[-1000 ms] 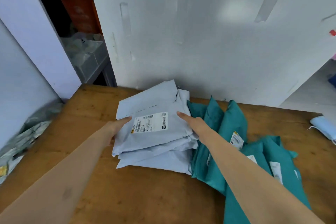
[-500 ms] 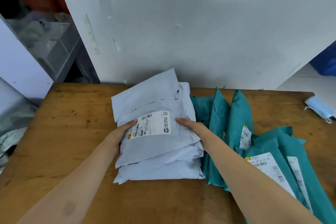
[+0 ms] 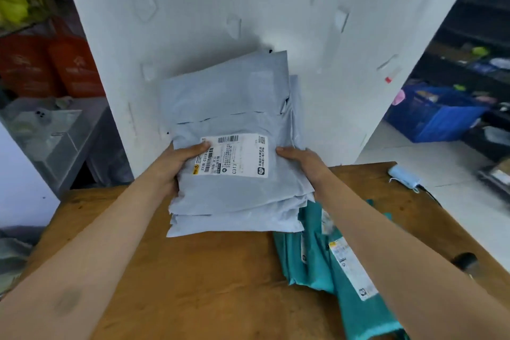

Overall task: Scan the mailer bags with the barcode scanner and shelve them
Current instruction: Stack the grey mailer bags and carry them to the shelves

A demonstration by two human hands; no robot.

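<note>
Pale grey mailer bags [image 3: 234, 196], a stack of at least three going by the edges that show, are gripped between two hands. The left hand [image 3: 179, 159] holds the stack's left side, thumb lying across the corner of the one white label [image 3: 234, 156]. The right hand [image 3: 300, 159] holds the right side, thumb on top. The other fingers of both hands are hidden underneath. The stack is held in front of the white wall [image 3: 248, 8], over the far end of the wooden table [image 3: 193, 284]. Under the right forearm teal mailer bags [image 3: 314, 276] lie overlapped on the table, two labels showing; I cannot tell how many bags. One light blue face mask [image 3: 404, 175] lies at the table's far right corner. Beyond it one blue crate [image 3: 430, 119] stands on the floor, and two orange bags [image 3: 74, 66] sit far left.
</note>
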